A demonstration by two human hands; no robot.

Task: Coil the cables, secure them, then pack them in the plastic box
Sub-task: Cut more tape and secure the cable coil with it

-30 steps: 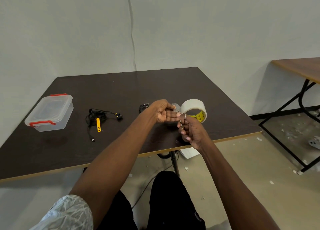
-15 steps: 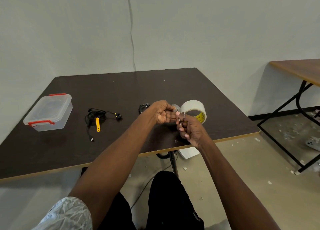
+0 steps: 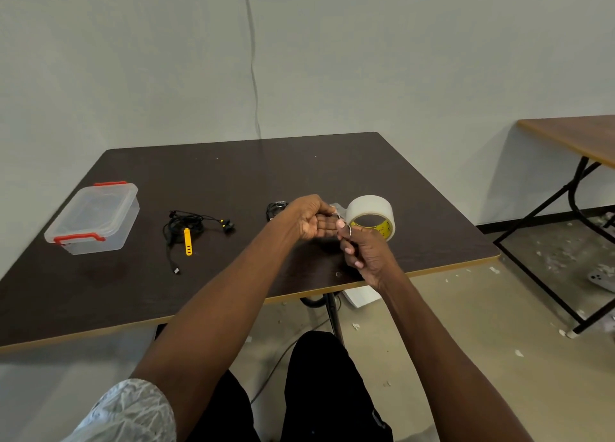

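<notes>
Over the table's front right, my left hand pinches a clear strip of tape pulled from the white tape roll, which stands on edge just to its right. My right hand grips small metal scissors right against the left fingertips. A small coiled black cable lies behind my left hand, partly hidden. A loosely tangled black earphone cable with a yellow tie lies at centre left. The clear plastic box with red clips stands closed at the far left.
The dark table has a light front edge that runs close under my right hand. A second wooden table with black legs stands to the right. Scraps litter the floor, and a thin wire hangs down the wall behind.
My right hand has lifted the scissors a little, up to the left fingertips beside the roll. The left hand keeps its hold on the tape strip.
</notes>
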